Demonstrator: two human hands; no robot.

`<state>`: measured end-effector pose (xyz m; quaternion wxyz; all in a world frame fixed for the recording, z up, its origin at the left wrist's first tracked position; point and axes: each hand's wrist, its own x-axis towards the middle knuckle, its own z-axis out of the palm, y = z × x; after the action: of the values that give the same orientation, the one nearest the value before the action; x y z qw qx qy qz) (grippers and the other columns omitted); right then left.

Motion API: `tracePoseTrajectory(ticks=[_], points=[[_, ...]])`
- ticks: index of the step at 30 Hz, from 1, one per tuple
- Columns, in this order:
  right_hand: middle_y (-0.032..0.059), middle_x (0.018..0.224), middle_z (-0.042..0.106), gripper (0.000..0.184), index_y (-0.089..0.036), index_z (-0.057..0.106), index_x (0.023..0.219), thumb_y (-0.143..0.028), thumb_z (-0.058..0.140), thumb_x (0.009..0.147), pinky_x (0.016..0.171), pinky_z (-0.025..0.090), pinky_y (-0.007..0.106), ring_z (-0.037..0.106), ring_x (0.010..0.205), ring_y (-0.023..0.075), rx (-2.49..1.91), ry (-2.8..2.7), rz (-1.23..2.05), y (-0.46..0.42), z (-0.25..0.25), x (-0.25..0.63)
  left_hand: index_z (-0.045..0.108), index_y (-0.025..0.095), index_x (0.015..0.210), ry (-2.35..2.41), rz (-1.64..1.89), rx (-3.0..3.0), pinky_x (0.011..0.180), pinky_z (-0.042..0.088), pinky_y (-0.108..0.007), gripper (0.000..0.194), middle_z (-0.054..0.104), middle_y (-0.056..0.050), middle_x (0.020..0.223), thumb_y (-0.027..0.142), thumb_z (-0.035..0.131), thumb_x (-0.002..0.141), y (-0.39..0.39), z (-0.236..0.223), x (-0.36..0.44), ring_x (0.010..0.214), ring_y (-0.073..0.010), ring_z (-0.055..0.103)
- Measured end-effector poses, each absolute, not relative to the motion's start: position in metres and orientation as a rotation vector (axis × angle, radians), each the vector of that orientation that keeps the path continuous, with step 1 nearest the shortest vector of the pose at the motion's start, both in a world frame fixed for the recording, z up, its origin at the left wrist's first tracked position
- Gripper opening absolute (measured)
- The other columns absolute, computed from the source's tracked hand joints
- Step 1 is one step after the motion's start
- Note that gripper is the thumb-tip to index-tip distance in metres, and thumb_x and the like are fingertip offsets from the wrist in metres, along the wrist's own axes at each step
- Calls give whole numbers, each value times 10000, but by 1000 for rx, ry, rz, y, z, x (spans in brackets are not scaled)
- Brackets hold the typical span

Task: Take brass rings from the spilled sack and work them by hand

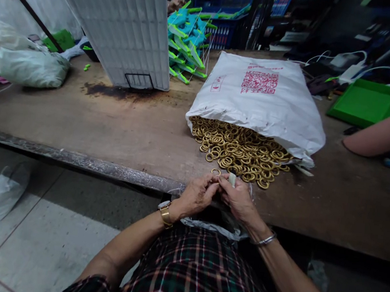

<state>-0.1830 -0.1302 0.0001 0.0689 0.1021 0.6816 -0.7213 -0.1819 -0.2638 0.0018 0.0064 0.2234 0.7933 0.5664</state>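
Note:
My left hand is closed in a pinch at the table's front edge, with a brass-coloured ring at its fingertips. Touching it, my right hand is closed too, its thumb and fingers pressed together. What lies between the right fingertips is too small to make out. A pale strip shows at a right finger. Just beyond both hands, a pile of similar rings spills from the mouth of a white sack with red print. A plastic bag lies open below my wrists.
A tall white ribbed panel stands on the wooden table. Green and turquoise plastic pieces are stacked behind. At right are a green tray and another person's arm. A stuffed bag sits at left.

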Motion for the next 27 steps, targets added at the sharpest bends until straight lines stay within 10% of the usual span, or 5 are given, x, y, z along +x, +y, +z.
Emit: tracePoseTrajectory(ticks=[18, 27], points=[[-54, 498, 418, 243, -192, 455, 606, -347, 439, 793, 465, 299, 211, 360, 458, 87, -13, 2547, -1845, -132, 23, -180, 422, 175, 761, 1201, 2315, 99, 368, 189, -138, 312, 461, 63, 626, 411, 625, 744, -270, 6, -175, 404, -11, 281], [4, 606, 543, 160, -187, 518, 773, -91, 396, 736, 531, 275, 243, 453, 546, 132, -507, 3076, -1064, -129, 16, -171, 424, 180, 759, 1343, 2400, 86, 363, 204, -132, 361, 486, 66, 606, 472, 633, 721, -267, 5, -176, 395, -9, 293]])
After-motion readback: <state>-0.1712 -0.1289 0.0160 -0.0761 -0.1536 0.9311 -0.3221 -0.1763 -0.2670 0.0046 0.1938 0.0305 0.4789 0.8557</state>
